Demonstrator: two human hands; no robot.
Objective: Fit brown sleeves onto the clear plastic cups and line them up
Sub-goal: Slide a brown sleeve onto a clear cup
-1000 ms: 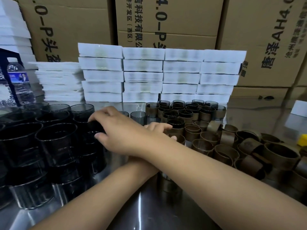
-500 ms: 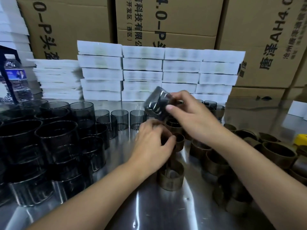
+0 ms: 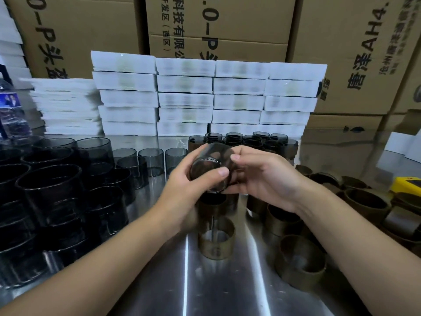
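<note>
The left hand [image 3: 182, 188] and right hand [image 3: 262, 181] meet, fingers curled (thumbs uppermost).

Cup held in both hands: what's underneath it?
Below the cup, empty brown sleeves stand on the steel table. The left hand covers part of the nearest one.

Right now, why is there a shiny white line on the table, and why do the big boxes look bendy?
In the head view, that line is light glaring off the metal table; the same view's wide lens makes the cardboard boxes lean near the edges, and the labels on the white boxes are blurred.
</note>
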